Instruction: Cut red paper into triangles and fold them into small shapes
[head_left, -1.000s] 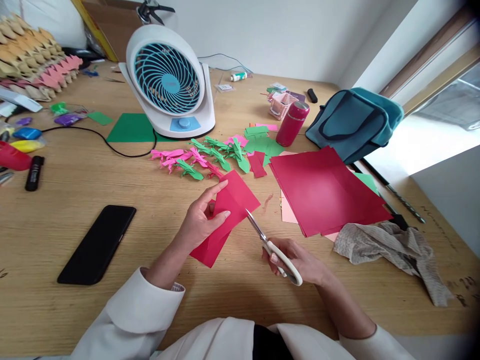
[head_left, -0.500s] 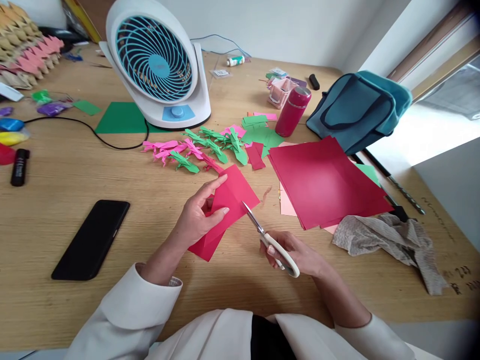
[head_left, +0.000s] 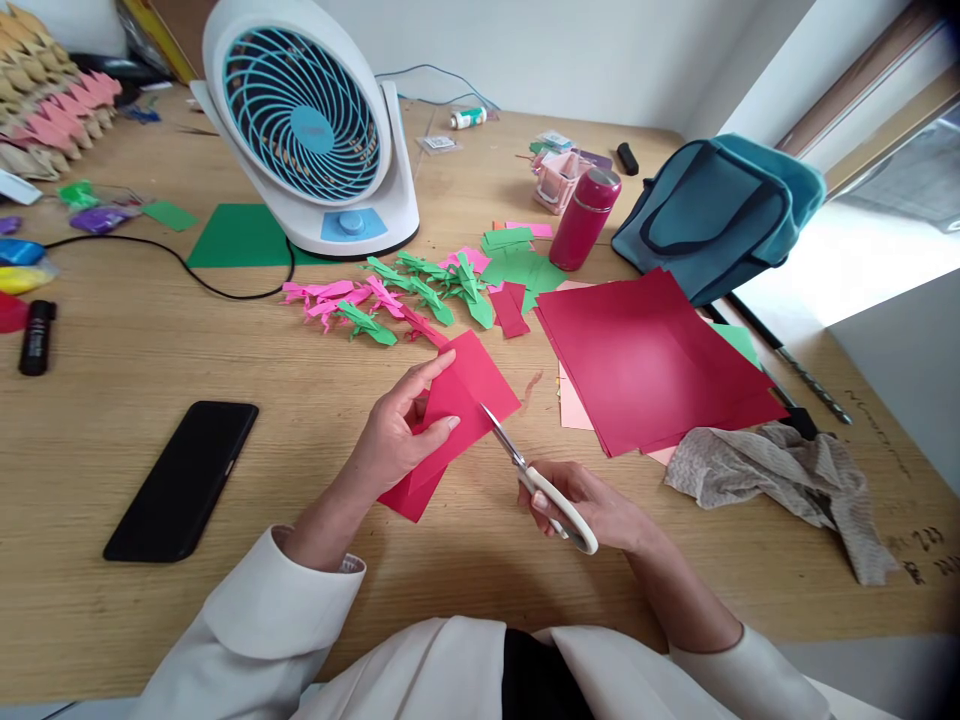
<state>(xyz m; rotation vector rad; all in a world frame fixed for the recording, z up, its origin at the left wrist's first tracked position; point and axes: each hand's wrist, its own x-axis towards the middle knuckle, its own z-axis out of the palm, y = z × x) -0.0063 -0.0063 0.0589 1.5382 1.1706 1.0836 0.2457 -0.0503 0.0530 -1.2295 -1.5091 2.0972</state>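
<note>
My left hand (head_left: 401, 425) grips a folded piece of red paper (head_left: 469, 385) above the table, thumb on top and the other fingers around its left edge. A darker red flap shows below the thumb. In my right hand (head_left: 577, 500) are scissors (head_left: 551, 495) with white handles, my fingers through the loops. The blades lie at the paper's lower right edge, with the tip over the red surface; whether they are parted I cannot tell. Beyond the paper lie several folded green and pink paper figures (head_left: 431, 290).
Large red sheets (head_left: 652, 365) lie to the right, beside a crumpled grey cloth (head_left: 772, 480). Behind them stand a red flask (head_left: 586, 220) and a teal bag (head_left: 720, 220). A white fan (head_left: 311, 130) is at the back left, a black phone (head_left: 182, 482) at the near left.
The scissors' tip sits very slightly farther left over the red paper. Both hands keep nearly the same place, and the whole view has shifted a little.
</note>
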